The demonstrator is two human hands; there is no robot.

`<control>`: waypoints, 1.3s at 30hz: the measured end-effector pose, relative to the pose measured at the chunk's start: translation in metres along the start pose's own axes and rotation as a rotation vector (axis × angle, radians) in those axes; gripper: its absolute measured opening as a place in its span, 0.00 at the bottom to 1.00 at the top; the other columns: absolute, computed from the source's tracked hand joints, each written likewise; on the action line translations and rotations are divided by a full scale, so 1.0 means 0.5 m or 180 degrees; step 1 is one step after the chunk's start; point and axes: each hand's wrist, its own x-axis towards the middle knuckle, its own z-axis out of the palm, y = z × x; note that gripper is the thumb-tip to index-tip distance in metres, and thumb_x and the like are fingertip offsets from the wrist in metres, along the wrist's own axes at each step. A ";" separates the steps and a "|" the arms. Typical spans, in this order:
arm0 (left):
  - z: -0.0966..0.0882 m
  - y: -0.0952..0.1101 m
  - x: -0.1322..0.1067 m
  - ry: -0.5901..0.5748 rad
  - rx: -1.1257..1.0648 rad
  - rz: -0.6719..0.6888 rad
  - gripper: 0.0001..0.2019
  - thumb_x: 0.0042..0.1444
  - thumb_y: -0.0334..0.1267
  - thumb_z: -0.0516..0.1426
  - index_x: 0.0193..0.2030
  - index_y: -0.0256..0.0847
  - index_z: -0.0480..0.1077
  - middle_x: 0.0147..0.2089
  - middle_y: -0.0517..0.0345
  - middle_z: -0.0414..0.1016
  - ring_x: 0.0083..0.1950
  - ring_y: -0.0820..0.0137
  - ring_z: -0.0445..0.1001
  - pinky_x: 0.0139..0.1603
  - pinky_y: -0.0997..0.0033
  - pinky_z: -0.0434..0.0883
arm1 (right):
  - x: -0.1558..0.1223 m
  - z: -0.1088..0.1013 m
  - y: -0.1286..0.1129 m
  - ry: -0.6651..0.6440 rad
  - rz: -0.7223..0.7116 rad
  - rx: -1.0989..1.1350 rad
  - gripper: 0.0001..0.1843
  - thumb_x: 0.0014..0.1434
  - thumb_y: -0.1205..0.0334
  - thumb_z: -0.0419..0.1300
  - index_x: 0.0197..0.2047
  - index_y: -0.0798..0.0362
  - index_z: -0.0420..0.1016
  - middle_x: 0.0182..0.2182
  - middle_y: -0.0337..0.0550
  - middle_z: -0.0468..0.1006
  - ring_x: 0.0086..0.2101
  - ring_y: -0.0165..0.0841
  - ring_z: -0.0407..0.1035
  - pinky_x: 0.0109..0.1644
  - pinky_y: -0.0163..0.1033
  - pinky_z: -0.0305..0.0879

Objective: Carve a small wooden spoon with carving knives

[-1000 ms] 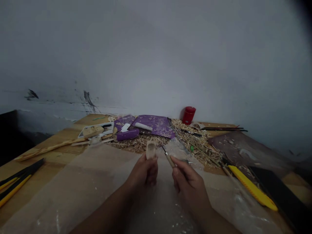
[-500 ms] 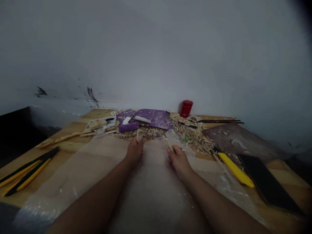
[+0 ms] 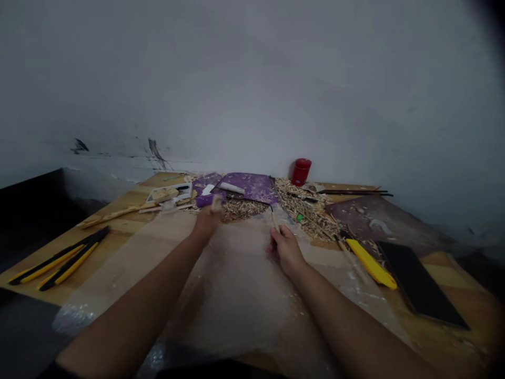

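My left hand [image 3: 206,221] is closed round a small pale piece of wood [image 3: 216,204], its top showing above the fist; hand and wood are blurred. My right hand [image 3: 284,246] grips the light handle of a thin carving tool [image 3: 275,220], whose dark hooked tip points away from me. The two hands are apart, above a clear plastic sheet [image 3: 236,273] on the table. Just beyond them lies a heap of wood shavings [image 3: 242,209], with a purple sheet [image 3: 252,187] behind it.
A red canister [image 3: 301,172] stands by the wall. On the right lie a yellow-handled knife [image 3: 371,264] and a black flat slab [image 3: 422,284]. Several yellow-and-black tools [image 3: 74,258] lie left, near a white tray [image 3: 169,193] and a long wooden stick [image 3: 118,215].
My left hand has moved left and slightly away with the piece of wood, wider apart from my right hand. The right hand still grips the carving tool. The camera view has shifted slightly.
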 end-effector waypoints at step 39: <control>0.089 -0.080 0.005 -0.0364 -0.0709 0.0523 0.09 0.50 0.41 0.56 0.33 0.41 0.60 0.13 0.71 0.64 0.11 0.80 0.58 0.11 0.82 0.55 | -0.117 -0.023 -0.091 -0.0497 -0.2696 -0.3529 0.21 0.60 0.68 0.47 0.56 0.51 0.64 0.28 0.44 0.73 0.28 0.36 0.68 0.31 0.40 0.62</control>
